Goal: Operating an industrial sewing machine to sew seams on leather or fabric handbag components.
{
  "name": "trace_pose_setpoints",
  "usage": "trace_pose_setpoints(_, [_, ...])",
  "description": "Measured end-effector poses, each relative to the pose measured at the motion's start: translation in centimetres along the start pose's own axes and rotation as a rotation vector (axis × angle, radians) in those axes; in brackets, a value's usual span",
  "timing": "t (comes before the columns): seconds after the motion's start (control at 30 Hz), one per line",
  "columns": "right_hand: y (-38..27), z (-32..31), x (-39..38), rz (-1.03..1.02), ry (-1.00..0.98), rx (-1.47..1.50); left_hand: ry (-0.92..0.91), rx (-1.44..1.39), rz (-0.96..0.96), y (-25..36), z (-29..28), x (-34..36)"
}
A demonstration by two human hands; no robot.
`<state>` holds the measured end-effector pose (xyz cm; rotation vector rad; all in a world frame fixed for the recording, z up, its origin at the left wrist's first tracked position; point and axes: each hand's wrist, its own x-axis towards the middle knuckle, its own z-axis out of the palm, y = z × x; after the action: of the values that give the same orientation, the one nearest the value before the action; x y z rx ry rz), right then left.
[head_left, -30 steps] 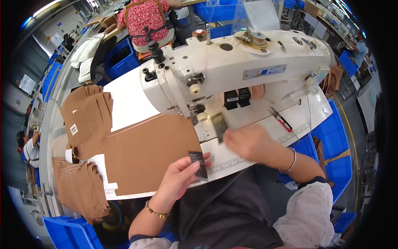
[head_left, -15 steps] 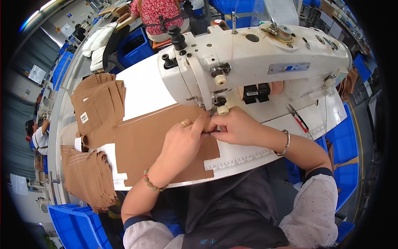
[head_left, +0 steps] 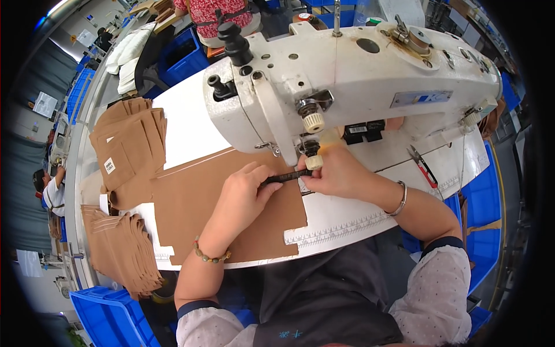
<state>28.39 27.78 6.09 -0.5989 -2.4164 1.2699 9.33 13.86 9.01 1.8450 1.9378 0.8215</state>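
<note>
Right, from my end: L hand (head_left: 245, 191) has thumb & fingers pressed together, pinching the left end of a narrow black fabric-like strip (head_left: 283, 178). R hand (head_left: 335, 173) pinches the other end, tho a ribbed cream knob (head_left: 314, 162) crowds the view & I can't quite tell where the strip stops under those fingertips. Strip's loc: stretched btwn both hands, over the upper right part of a flat brown fabric panel (head_left: 254, 228), just in front of the white metal sewing machine (head_left: 347, 75). My read on handling: v. light, thin, bendy, poss. a bit slick, not fragile; best held at the ends w/ a light pinch, middle left free. Panel looks soft & floppy, so I'd hold it flat, near an edge. Red-handled snips (head_left: 425, 168) lie right of R hand, well apart.
</note>
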Motion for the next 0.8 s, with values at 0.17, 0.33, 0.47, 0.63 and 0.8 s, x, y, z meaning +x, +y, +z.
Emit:
trace_pose_setpoints(0.17, [0.1, 0.1, 0.0, -0.058, 0.030, -0.020, 0.012, 0.027, 0.043, 0.0, 0.1, -0.1])
trace_pose_setpoints(0.33, [-0.6, 0.0, -0.5, 0.011, -0.055, 0.123, 0.258, 0.188, 0.245, 1.6, 0.3, 0.3])
trace_pose_setpoints(0.47, [-2.2, -0.1, -1.4, 0.147, -0.259, 0.315, -0.020, 0.164, 0.164, 2.2, -0.3, -1.4])
trace_pose_setpoints(0.63, [-2.0, 1.2, -4.0, -0.600, -0.144, -0.288, -0.196, -0.211, 0.001, 2.8, -3.9, -3.6])
trace_pose_setpoints(0.8, [-1.2, 2.5, -3.1, -1.011, -0.102, -0.839, -0.369, -0.398, 0.185, 4.5, -2.7, -5.1])
